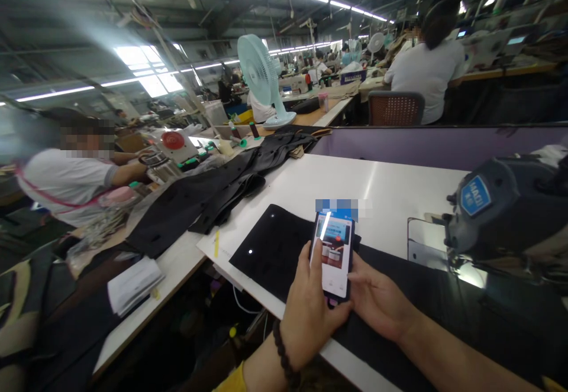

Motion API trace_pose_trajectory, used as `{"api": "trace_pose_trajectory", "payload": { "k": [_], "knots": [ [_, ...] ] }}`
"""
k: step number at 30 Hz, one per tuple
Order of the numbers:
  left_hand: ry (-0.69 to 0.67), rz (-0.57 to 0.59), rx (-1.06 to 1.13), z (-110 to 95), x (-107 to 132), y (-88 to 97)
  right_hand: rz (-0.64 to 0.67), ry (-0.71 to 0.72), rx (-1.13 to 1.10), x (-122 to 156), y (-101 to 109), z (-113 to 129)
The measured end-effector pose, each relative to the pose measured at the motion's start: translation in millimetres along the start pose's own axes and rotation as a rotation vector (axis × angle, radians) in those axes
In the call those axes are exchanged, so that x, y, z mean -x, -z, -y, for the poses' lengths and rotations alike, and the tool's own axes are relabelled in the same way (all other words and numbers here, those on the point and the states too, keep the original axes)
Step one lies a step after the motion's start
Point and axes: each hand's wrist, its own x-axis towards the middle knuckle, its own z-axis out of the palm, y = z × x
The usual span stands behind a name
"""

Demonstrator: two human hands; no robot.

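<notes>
A phone (335, 253) with a lit screen stands upright over the near edge of the white sewing table (381, 185). My left hand (306, 309), with a dark bead bracelet at the wrist, grips its left side, thumb lying on the screen. My right hand (377, 300) cups the phone's right side and back, fingers curled behind it. Under both hands lies a flat piece of black fabric (270, 247) with small white dots.
A grey sewing machine (497, 209) stands at the right. More black fabric pieces (208, 194) are heaped to the left. A person in a white shirt (66, 179) works at the left bench. A fan (261, 78) and another seated person (428, 67) are behind.
</notes>
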Motion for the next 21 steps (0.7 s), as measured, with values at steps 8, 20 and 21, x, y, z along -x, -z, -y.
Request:
{"api": "trace_pose_trajectory", "payload": {
  "k": [8, 20, 21],
  "knots": [
    [-0.127, -0.060, -0.043, 6, 17, 4.5, -0.023, 0.107, 0.088, 0, 1, -1],
    [-0.183, -0.085, -0.081, 22, 47, 7.1, -0.140, 0.057, 0.193, -6, 2, -2],
    [-0.186, -0.091, -0.067, 24, 44, 7.9, -0.139, 0.057, 0.208, -7, 3, -1]
  ]
}}
